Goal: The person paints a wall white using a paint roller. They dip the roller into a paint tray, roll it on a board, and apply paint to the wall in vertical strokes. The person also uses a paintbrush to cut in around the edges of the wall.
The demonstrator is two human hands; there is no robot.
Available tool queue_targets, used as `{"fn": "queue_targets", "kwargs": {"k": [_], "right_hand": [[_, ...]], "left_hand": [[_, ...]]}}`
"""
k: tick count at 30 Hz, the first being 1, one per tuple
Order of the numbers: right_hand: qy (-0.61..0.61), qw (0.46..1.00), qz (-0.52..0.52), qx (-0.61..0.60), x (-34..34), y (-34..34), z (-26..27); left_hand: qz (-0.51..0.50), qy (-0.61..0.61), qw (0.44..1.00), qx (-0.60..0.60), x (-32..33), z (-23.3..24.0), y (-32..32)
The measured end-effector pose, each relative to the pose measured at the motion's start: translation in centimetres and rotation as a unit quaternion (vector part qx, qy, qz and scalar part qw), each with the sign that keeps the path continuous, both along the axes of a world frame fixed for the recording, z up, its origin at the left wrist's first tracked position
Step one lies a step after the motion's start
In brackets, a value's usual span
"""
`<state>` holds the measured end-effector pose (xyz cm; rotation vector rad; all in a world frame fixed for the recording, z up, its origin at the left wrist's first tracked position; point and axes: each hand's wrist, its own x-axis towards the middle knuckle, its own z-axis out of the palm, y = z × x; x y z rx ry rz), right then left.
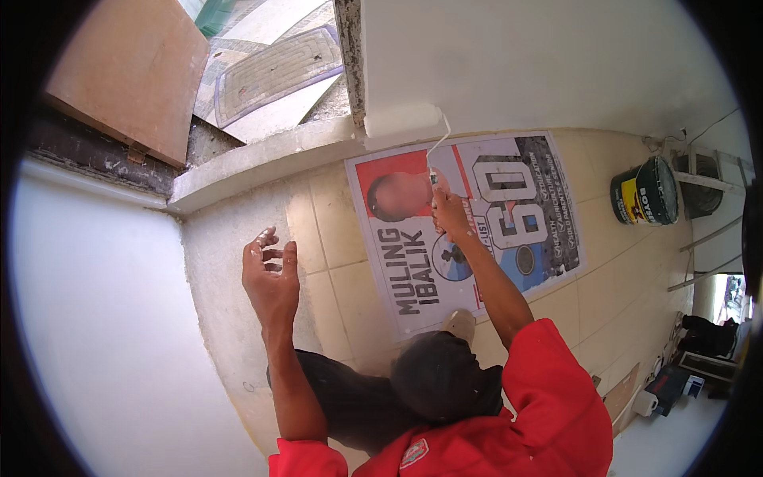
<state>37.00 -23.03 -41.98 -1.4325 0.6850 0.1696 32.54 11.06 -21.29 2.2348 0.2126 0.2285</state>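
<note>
My right hand is closed round the handle of a paint roller, whose white cover lies against the bottom of the white wall, beside the door frame. Beneath that hand a printed tarpaulin poster is spread over the tiled floor, along the foot of the wall. My left hand is raised over the floor with its fingers bent and apart, holding nothing. White paint spots mark its fingers.
A paint bucket stands on the floor at the right, near a ladder. A concrete threshold crosses the doorway, with a mat outside and a wooden door at upper left. Another white wall is at the left.
</note>
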Motion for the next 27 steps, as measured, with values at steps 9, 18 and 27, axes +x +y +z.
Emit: {"fn": "queue_targets", "kwargs": {"k": [9,18,27], "right_hand": [[0.057,0.997,0.031,0.031,-0.3,0.0,-4.4],[0.056,0.996,0.020,0.062,0.6,-2.4,-6.1],[-0.047,0.999,0.023,-0.001,0.0,-1.5,6.3]], "left_hand": [[0.003,-0.001,1.000,-0.003,-1.1,1.1,0.6],[0.010,-0.015,1.000,0.000,-1.1,1.7,0.9],[-0.009,-0.026,0.999,-0.019,0.7,-0.7,1.8]]}}
